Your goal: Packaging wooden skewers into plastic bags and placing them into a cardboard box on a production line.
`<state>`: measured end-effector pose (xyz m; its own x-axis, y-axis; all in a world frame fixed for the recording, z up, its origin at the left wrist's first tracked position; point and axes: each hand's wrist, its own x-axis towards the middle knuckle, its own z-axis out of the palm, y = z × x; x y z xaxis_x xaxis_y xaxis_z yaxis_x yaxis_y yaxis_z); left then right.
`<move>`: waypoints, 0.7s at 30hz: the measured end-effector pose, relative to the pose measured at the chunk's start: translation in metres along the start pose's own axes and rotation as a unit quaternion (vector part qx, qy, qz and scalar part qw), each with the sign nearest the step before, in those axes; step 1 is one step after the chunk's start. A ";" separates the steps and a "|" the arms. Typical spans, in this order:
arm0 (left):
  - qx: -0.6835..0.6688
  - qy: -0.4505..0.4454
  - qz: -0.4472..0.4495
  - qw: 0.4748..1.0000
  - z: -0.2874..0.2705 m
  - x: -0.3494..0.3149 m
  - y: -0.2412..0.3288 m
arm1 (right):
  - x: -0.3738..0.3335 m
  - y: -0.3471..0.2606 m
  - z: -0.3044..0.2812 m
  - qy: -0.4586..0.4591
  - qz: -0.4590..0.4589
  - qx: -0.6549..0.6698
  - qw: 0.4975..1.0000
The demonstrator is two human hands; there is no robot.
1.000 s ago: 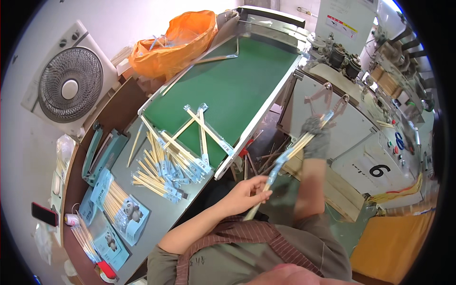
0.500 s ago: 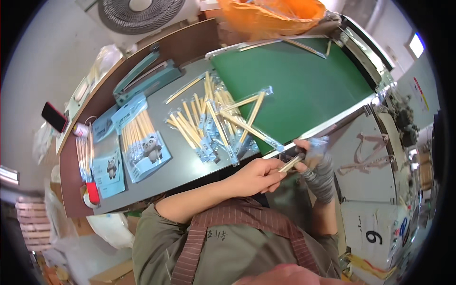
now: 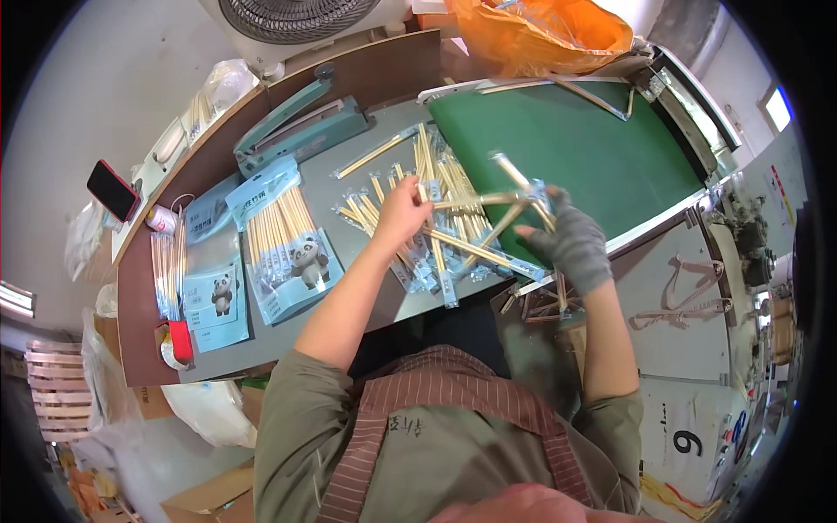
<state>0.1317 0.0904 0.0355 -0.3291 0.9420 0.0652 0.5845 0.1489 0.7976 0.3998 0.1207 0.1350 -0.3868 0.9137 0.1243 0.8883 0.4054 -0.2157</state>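
Left grip (image 3: pixel 403 214) seems to pinch wrapped chopsticks (image 3: pixel 478 200) mid-frame; right grip (image 3: pixel 577 246), can't tell. Best hold ends softly.

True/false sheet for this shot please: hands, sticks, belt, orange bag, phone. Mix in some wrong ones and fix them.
1. The right hand wears a grey glove. True.
2. The left hand is gloved too. False: it is bare.
3. The loose sticks lie to the right of the blue packs. True.
4. The belt is brown. False: it is green.
5. The orange bag is left of the teal tool. False: it is to its right.
6. The phone is left of the blue packs. True.
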 end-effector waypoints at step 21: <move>-0.003 0.296 0.116 0.948 -0.115 -0.028 -0.063 | 0.028 -0.101 0.012 0.023 -0.070 -0.046 0.996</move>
<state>0.0184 0.0202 0.0523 -0.5524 0.6153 0.5624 0.6882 -0.0441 0.7242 0.2963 0.1055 0.1483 -0.4994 0.8450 0.1916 0.8457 0.5234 -0.1040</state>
